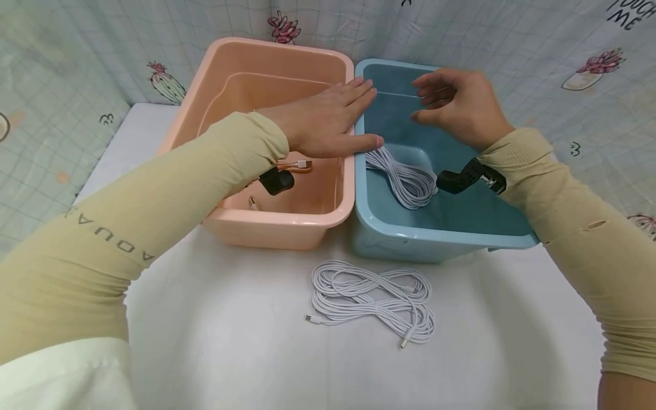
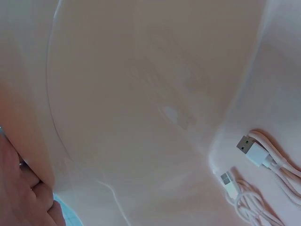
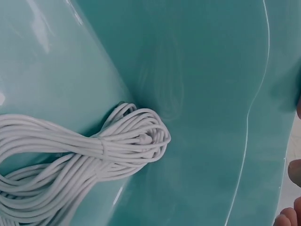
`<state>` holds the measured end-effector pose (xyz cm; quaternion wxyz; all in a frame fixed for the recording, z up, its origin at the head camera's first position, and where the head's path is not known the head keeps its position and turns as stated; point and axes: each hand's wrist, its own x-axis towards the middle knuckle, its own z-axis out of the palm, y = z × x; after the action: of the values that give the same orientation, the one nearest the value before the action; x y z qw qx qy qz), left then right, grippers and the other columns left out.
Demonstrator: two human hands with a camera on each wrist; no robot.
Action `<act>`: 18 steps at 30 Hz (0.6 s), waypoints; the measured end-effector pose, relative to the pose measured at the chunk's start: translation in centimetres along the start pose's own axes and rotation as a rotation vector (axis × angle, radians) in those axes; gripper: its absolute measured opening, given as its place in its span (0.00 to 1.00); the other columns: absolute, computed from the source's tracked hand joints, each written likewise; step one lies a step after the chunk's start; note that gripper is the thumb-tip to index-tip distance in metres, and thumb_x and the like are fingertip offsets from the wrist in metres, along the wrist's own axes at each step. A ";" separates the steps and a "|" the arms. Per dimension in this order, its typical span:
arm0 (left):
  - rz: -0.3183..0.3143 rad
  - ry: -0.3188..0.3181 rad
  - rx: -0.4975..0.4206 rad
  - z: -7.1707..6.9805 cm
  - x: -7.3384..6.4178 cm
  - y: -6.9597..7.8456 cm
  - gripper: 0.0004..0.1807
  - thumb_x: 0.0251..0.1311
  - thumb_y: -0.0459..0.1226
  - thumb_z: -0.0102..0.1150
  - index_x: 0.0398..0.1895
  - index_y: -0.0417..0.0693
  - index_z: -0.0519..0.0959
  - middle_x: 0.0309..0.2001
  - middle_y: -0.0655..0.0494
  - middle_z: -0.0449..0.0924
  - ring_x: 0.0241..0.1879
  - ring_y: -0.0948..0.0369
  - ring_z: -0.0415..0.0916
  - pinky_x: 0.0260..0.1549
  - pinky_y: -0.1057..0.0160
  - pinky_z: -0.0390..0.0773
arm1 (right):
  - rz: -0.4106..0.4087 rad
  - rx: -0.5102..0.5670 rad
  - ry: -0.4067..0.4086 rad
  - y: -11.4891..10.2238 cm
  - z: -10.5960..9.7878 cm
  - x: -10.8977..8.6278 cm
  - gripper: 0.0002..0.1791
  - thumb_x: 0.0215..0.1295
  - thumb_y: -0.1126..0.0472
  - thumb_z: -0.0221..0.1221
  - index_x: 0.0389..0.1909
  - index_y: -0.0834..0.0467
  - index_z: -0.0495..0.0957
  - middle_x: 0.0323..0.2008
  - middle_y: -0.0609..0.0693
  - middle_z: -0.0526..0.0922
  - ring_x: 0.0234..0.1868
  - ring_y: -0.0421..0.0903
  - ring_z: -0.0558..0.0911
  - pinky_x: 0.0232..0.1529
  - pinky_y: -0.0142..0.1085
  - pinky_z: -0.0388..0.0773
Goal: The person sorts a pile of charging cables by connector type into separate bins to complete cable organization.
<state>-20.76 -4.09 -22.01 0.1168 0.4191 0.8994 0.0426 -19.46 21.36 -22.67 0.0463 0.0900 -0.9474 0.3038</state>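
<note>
My left hand lies across the meeting rims of a peach bin and a blue bin, its fingers extended and thumb over the blue side. Above the blue bin hovers my right hand, fingers loosely bent, with nothing in it. Inside the blue bin lies a bundled white cable, seen closer in the right wrist view as a looped white cable. The peach bin holds cables with USB plugs, including an orange cable partly hidden by my left arm; its white USB plug shows in the left wrist view.
On the white table, in front of the bins, sits another coiled white cable with both plugs showing. A patterned curtain hangs behind the bins. Black wrist cameras stick out under both forearms.
</note>
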 end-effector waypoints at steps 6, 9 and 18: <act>-0.007 0.000 -0.007 0.0 -0.1 0.1 0.50 0.66 0.68 0.28 0.78 0.47 0.30 0.79 0.52 0.23 0.80 0.54 0.22 0.79 0.51 0.33 | -0.023 -0.023 -0.015 -0.6 -0.3 -0.2 0.28 0.57 0.58 0.68 0.61 0.53 0.76 0.57 0.56 0.79 0.51 0.44 0.79 0.54 0.35 0.80; -0.011 0.000 -0.012 0.1 -0.2 0.1 0.50 0.66 0.68 0.27 0.78 0.47 0.30 0.79 0.52 0.23 0.80 0.54 0.22 0.79 0.51 0.33 | -0.038 -0.032 -0.022 -1.0 -0.6 -0.4 0.28 0.57 0.57 0.68 0.61 0.51 0.77 0.58 0.55 0.79 0.52 0.46 0.80 0.53 0.36 0.80; 0.003 0.006 0.004 0.0 -0.1 0.1 0.50 0.66 0.68 0.27 0.78 0.45 0.31 0.79 0.50 0.24 0.80 0.53 0.23 0.80 0.51 0.33 | -0.110 -0.039 -0.012 -1.8 -1.8 -1.7 0.27 0.56 0.59 0.69 0.59 0.51 0.78 0.56 0.55 0.80 0.48 0.35 0.78 0.57 0.35 0.80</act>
<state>-20.63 -4.11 -21.96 0.1131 0.4207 0.8991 0.0423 -17.39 21.18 -20.43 0.0591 0.1430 -0.9469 0.2818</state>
